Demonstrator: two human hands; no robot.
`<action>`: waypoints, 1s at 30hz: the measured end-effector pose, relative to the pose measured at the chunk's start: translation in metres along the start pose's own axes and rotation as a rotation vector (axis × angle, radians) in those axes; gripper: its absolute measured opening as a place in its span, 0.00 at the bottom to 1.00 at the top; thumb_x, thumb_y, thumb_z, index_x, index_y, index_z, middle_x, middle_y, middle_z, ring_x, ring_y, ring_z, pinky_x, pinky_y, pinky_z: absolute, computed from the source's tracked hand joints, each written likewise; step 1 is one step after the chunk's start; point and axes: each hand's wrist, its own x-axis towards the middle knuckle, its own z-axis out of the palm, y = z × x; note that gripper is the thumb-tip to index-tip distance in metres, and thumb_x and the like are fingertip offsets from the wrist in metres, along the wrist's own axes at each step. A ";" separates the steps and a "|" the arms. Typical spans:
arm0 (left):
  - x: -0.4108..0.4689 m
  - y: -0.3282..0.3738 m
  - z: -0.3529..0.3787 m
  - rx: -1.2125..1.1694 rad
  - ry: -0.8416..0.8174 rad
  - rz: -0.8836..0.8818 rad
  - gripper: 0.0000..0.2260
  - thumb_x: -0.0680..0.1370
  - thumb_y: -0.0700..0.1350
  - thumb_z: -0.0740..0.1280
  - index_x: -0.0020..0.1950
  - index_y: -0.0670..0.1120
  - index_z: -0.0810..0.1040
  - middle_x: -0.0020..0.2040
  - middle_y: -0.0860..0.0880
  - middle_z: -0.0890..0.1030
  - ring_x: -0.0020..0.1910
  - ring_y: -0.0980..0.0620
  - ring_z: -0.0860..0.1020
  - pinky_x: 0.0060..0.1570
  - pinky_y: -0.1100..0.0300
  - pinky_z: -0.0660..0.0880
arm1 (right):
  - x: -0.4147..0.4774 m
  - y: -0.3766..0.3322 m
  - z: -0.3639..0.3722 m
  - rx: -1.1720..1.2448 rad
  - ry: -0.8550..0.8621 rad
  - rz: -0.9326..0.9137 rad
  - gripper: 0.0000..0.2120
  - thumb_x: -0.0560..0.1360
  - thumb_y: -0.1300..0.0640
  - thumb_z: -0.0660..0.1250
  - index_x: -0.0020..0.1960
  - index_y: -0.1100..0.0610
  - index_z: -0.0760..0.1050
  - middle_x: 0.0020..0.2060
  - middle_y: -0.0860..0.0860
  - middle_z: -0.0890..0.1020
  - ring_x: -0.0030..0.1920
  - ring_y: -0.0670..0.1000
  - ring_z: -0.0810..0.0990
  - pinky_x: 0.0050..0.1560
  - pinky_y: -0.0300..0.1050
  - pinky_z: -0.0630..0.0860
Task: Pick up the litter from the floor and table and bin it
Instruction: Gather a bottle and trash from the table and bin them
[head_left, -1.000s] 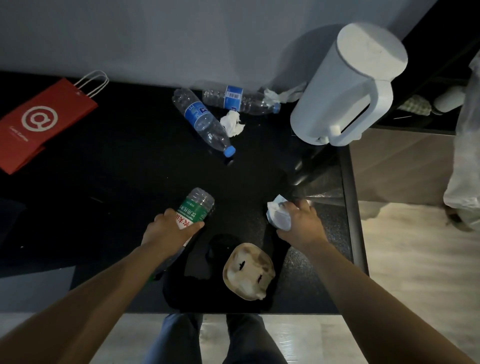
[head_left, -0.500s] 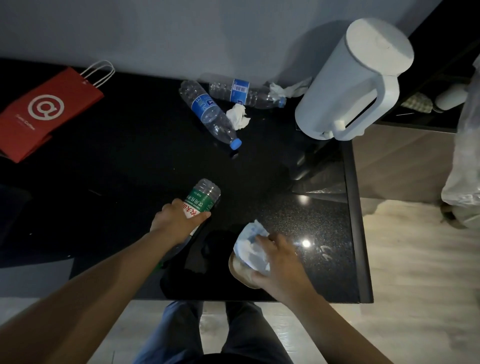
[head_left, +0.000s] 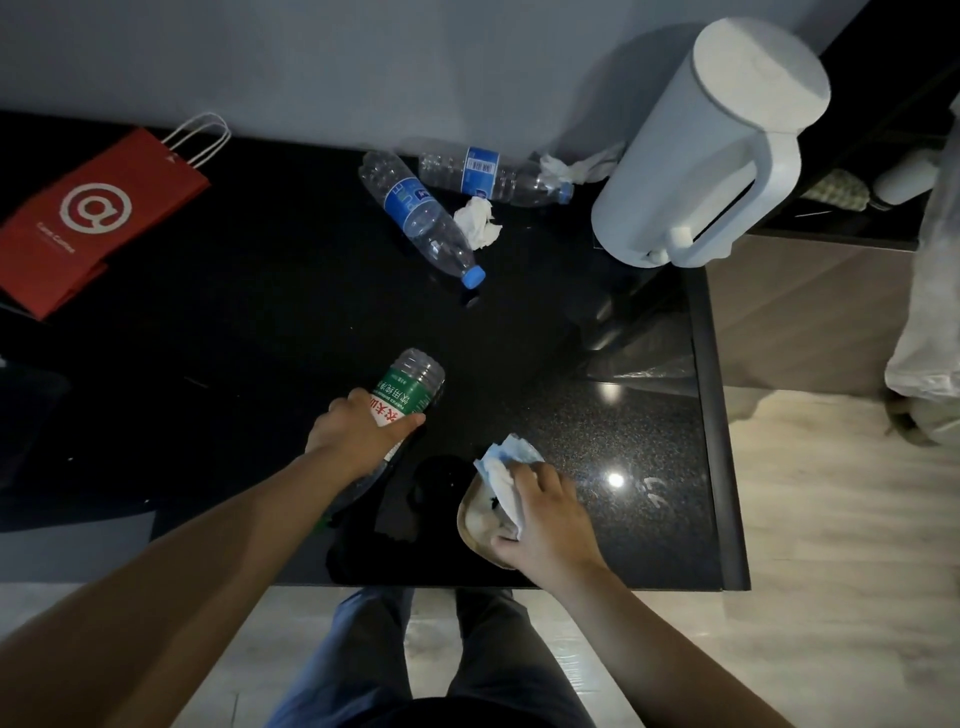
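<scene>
My left hand (head_left: 358, 436) grips a green-and-red labelled plastic bottle (head_left: 410, 389) lying on the black table (head_left: 260, 322). My right hand (head_left: 545, 514) holds a crumpled white tissue (head_left: 506, 465) and presses down on a stained beige paper lid or cup piece (head_left: 475, 525) near the table's front edge. Farther back lie two empty blue-labelled bottles (head_left: 421, 213) (head_left: 488, 174), with a crumpled tissue (head_left: 478, 223) between them and another tissue (head_left: 576, 166) by the wall.
A tall white cylindrical bin (head_left: 717, 140) stands at the table's back right corner. A red paper bag (head_left: 88, 218) lies at the left. Wooden floor (head_left: 831, 545) runs right of the table, where a pale plastic bag (head_left: 930, 312) hangs.
My right hand carried the tissue from the table's right side toward me and now sits over the beige piece. The left hand kept its hold on the bottle.
</scene>
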 end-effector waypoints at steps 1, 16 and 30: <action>-0.001 0.000 0.000 -0.005 -0.006 0.001 0.36 0.68 0.71 0.66 0.61 0.44 0.68 0.55 0.44 0.75 0.50 0.44 0.77 0.47 0.51 0.77 | 0.001 0.001 -0.003 0.056 0.004 0.023 0.36 0.67 0.45 0.69 0.72 0.50 0.59 0.63 0.50 0.68 0.60 0.53 0.68 0.57 0.44 0.73; -0.051 0.053 -0.016 -0.350 -0.005 0.227 0.25 0.68 0.69 0.67 0.50 0.49 0.72 0.44 0.49 0.80 0.41 0.53 0.80 0.39 0.56 0.78 | -0.010 0.019 -0.103 0.541 0.314 0.165 0.36 0.61 0.46 0.74 0.66 0.47 0.66 0.54 0.46 0.76 0.53 0.50 0.76 0.49 0.47 0.77; -0.119 0.195 -0.053 -0.482 -0.207 0.710 0.21 0.66 0.67 0.69 0.47 0.51 0.78 0.41 0.54 0.83 0.38 0.58 0.82 0.34 0.63 0.73 | -0.136 0.020 -0.199 0.863 0.959 0.387 0.25 0.61 0.51 0.75 0.55 0.41 0.72 0.43 0.48 0.80 0.39 0.53 0.81 0.34 0.55 0.81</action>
